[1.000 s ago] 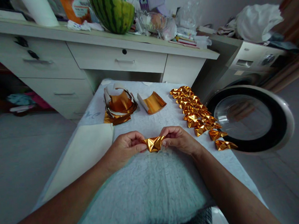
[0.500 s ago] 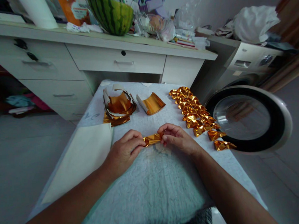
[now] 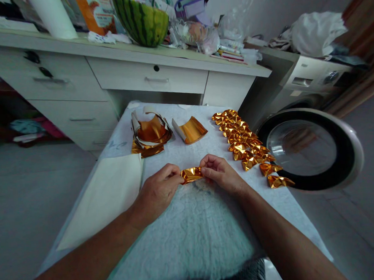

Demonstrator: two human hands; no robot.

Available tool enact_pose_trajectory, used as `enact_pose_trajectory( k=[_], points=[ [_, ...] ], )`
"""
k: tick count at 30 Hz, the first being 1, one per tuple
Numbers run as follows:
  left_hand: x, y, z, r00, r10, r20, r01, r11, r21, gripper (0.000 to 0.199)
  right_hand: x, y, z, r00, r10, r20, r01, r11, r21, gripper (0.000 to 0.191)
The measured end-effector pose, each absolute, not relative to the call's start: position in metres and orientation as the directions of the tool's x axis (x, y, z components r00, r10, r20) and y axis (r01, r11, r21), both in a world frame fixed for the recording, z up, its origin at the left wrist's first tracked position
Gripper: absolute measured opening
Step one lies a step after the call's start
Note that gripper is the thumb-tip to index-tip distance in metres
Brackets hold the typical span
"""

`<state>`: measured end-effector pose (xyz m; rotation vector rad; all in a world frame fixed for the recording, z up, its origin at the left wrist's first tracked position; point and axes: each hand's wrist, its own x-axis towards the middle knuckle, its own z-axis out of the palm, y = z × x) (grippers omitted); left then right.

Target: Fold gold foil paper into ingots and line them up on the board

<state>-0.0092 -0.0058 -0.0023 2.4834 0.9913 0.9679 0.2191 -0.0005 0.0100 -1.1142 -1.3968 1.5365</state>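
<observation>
A small piece of folded gold foil paper [image 3: 191,175] is stretched between my two hands, just above the cloth. My left hand [image 3: 160,188] pinches its left end, and my right hand [image 3: 219,172] pinches its right end; both ends are hidden by the fingers. Beyond them lies one curled gold foil sheet [image 3: 192,130]. To its left sits a pile of curled gold foil sheets [image 3: 150,131] with pale backs. Folded gold foil pieces [image 3: 240,139] lie in overlapping rows on the right side, two of them apart at the near end.
The cloth-covered table [image 3: 187,241] carries a pale flat sheet [image 3: 104,195] at its left. Behind stands a white drawer desk [image 3: 145,77] with a cut watermelon [image 3: 143,22] and plastic bags. At right, a washing machine's open round door [image 3: 311,149] reaches beside the table edge.
The foil piece between my hands has turned slightly and shows more of its creased face. My left fingers have closed tighter on its end. The view has shifted a little.
</observation>
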Motion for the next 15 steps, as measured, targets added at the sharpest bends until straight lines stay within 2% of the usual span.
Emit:
enact_pose_trajectory(
  k=[4,8,15],
  points=[
    [-0.008,-0.006,-0.003,0.549,0.697,0.462,0.485,-0.715,0.503,0.022,0.218,0.001,0.007,-0.276,0.957,-0.089,0.108,-0.061,-0.992,0.021],
    [-0.006,-0.006,-0.004,0.552,0.720,0.421,0.489,-0.688,0.536,0.037,0.219,0.004,0.001,-0.196,0.981,-0.013,0.232,0.033,-0.972,0.010],
    [-0.004,-0.004,-0.008,0.509,0.756,0.411,0.502,-0.649,0.572,0.048,0.223,0.012,-0.006,-0.135,0.985,0.109,0.365,0.151,-0.919,0.005]
  ],
)
